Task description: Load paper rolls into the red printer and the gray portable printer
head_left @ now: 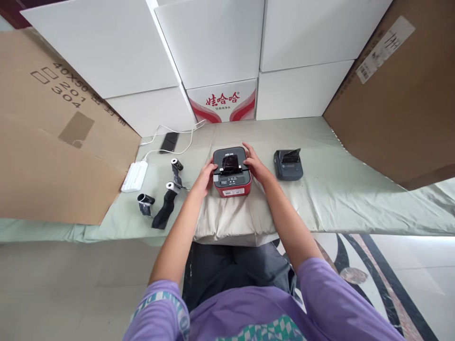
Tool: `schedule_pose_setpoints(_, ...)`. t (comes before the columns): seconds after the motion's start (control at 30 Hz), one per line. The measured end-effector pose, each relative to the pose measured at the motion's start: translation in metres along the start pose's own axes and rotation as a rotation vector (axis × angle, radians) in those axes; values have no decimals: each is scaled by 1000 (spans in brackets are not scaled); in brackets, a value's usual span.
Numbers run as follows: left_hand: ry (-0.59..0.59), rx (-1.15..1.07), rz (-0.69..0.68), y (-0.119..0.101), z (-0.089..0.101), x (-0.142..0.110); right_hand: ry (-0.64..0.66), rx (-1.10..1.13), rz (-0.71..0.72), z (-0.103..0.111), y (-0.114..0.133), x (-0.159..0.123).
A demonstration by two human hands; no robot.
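Note:
A red and black thermal printer [232, 189] sits on the cloth-covered table in front of me, with a strip of black paper [230, 163] standing out of its top slot. My left hand [205, 177] is closed against the printer's left side, thumb near its upper edge. On the opposite side my right hand [256, 166] grips the casing, its thumb at the lid's edge. A smaller dark portable printer [290, 171] lies to the right, also with black paper at its top. To the left are three paper rolls: one [177, 165] farther back, one [170, 186] partly unrolled, and one [145, 199] nearer the edge.
A white power strip [135, 176] with a white cable [167, 152] and a black phone-like slab [169, 142] lie at the back left. White boxes [213, 42] form a wall behind. Large cardboard boxes stand at left [42, 156] and right [401, 109]. Pale green cloth [341, 189] covers the table.

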State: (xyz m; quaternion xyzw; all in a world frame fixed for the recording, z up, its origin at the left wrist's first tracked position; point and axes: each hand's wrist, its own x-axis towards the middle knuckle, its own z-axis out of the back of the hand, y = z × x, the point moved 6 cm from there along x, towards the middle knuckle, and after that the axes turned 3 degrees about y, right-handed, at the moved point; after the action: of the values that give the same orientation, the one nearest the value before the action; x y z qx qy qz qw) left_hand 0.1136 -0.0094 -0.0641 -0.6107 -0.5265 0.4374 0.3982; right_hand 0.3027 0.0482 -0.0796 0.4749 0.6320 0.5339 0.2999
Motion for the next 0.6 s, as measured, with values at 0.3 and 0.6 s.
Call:
schedule_pose_setpoints(0.3, -27, 99, -56, 6, 8, -3, -12, -110, 2, 1, 17, -10)
schedule_pose_setpoints(0.6, -53, 162, -214, 11, -11, -56, 113, -435, 141, -38, 44, -97)
